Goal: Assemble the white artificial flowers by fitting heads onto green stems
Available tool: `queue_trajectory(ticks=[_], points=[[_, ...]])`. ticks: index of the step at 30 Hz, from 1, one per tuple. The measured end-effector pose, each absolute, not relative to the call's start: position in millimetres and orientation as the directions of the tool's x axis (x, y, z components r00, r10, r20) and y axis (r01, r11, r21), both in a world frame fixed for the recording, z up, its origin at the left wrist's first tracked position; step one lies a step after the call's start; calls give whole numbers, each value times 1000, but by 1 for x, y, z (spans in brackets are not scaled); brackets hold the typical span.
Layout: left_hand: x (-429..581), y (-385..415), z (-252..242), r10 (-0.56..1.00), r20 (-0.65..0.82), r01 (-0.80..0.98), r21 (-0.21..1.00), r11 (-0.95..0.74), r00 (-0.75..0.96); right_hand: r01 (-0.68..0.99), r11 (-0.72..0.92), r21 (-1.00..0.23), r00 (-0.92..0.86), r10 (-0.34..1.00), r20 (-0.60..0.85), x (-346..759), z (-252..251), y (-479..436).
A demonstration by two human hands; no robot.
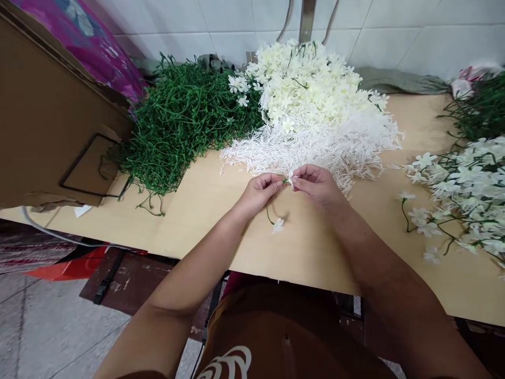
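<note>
My left hand (260, 195) is closed in a pinch on a green artificial flower stem (269, 215). One branch of it hangs below the fingers and ends in a white flower (278, 226). Thumb and forefinger of my right hand (317, 185) are pressed together on a small white artificial flower (291, 179), right at the stem's green tip. Both hands meet just above the table, in front of a heap of thin white stick-like pieces (315, 147). Cream-white blossoms (311, 84) are piled behind those pieces. The fingers partly hide the spot where flower and stem meet.
Green stems (189, 116) form a large pile at the left, beside a cardboard box (51, 116). Flowered stems (469, 184) lie heaped on the right, with more green stems (479, 108) behind. The tan tabletop (292, 258) ends close to my body; a tiled wall (232, 23) stands behind.
</note>
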State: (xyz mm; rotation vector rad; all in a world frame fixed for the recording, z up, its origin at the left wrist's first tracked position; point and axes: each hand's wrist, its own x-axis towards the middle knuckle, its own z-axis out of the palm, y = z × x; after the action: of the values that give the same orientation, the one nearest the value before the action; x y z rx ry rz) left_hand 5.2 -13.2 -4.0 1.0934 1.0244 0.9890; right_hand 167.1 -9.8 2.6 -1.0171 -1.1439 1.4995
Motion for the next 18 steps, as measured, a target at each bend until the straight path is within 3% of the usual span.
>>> queue_trajectory(ticks=[12,18], points=[[6,-11,-7,960,-141,-115,978,173,241,-96,-100,-990,-191,978,-80,168,0,-10],[7,-9,-7,964,-135,-48,988,149,229,-32,-19,-999,-173,985,-13,166,-5,-10]])
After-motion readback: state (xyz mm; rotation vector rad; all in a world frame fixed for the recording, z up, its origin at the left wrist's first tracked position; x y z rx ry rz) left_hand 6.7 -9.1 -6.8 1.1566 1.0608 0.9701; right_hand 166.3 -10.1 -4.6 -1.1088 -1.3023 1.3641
